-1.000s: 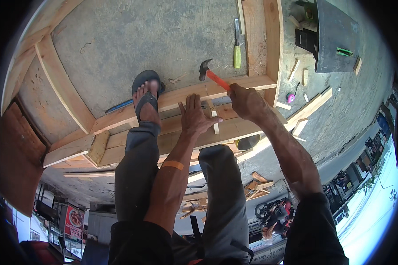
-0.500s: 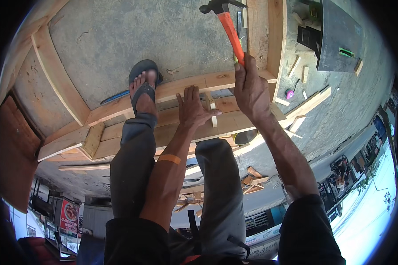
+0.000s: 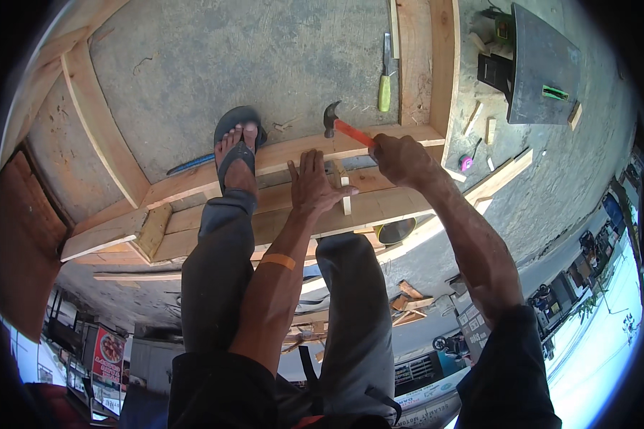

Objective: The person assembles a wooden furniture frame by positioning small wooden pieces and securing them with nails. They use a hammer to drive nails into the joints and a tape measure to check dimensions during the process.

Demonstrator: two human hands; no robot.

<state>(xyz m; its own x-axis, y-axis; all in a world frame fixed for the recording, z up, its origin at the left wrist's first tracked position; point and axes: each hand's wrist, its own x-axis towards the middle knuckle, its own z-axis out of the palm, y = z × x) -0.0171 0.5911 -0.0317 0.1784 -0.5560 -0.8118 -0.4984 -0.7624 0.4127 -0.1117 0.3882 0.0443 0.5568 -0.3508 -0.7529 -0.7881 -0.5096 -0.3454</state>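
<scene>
Right hand [image 3: 401, 159] clenched around the orange-handled hammer [image 3: 345, 129]; left hand [image 3: 313, 187], fingers spread, presses the small wooden block [image 3: 341, 184] against the wooden frame [image 3: 193, 187].

We see a bright scene in hard daylight, the concrete floor [image 3: 265, 64] pale and evenly lit. Shadows are short and crisp, as under the hammer [image 3: 340, 127] and the sandalled foot [image 3: 236, 154]. The lower right rim is washed out in white glare. A black vignette rings the picture, and the timber frame [image 3: 422, 64] bends toward it. Focus is sharp in the middle, softer and smeared at the edges.
</scene>
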